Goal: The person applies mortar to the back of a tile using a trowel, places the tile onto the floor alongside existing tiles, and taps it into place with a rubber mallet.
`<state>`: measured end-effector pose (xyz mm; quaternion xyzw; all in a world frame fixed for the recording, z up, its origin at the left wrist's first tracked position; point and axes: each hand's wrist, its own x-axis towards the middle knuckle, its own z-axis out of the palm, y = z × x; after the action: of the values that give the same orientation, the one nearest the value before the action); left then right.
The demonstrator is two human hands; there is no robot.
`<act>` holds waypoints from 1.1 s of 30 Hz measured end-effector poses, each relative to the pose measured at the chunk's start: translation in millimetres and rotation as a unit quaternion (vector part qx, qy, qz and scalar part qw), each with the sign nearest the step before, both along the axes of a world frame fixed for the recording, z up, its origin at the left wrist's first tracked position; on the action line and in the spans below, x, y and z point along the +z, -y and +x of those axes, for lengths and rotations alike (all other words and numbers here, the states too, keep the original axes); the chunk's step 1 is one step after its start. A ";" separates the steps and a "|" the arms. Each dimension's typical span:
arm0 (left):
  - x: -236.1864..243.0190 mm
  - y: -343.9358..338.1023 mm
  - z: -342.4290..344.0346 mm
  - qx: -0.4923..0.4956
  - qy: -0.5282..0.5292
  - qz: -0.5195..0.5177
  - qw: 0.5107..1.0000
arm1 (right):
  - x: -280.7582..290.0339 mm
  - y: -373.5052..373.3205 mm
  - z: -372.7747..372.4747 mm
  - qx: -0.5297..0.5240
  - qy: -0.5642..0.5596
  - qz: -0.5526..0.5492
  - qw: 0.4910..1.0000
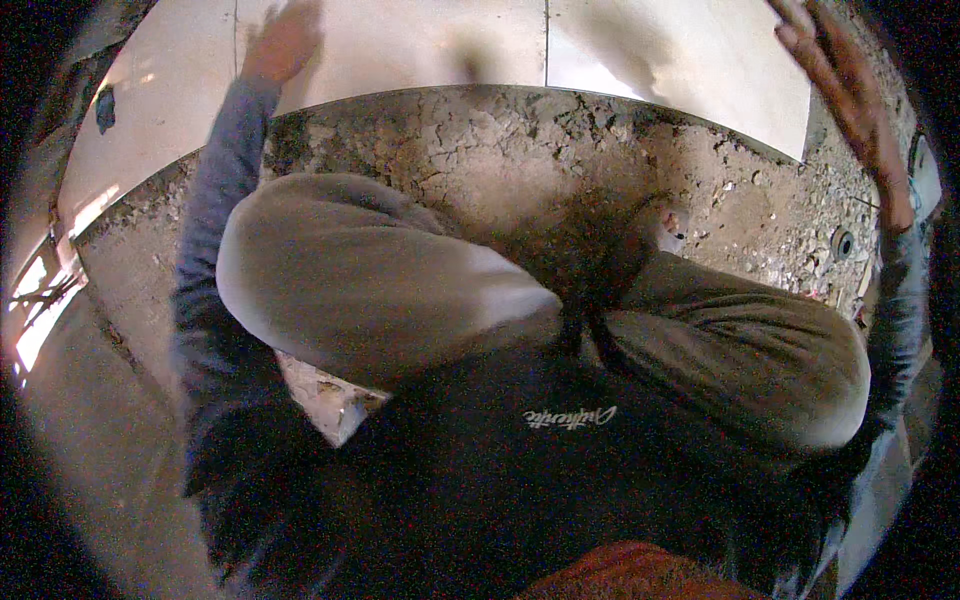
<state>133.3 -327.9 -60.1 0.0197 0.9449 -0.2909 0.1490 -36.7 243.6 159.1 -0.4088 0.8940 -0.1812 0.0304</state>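
1. Pale slabs (410, 50) are lying beyond crumbled ground (480, 140).
2. Left hand (287, 45) is showing blurred over them; cannot tell grip.
3. Right hand (838, 72) is showing near their right edge, fingers outstretched, seemingly empty.

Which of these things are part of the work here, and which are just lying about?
Part of the work, it seems:
Pale slabs: left hand over one, right hand by another's edge; touch unclear
Rough earth alongside them

Just lying about, apparently:
Small round thing on the ground, right
Small dark object on the leftmost slab
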 end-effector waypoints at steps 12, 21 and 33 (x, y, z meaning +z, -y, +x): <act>3.2 -235.4 -141.0 -0.198 0.041 0.362 0.910 | -155.6 -79.2 78.4 -0.215 0.182 -0.088 0.956; 4.8 -250.1 -128.5 -0.128 0.077 0.332 0.931 | -142.2 -63.6 76.9 -0.185 0.194 -0.032 0.963; -25.1 -256.8 -125.8 -0.167 0.026 0.295 0.941 | -220.4 -88.0 97.6 -0.161 0.128 -0.026 0.978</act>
<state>7.5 -71.1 -85.3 0.2273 0.9674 -0.0192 0.1101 60.9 331.6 -61.3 -0.2334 0.9317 -0.2579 0.1043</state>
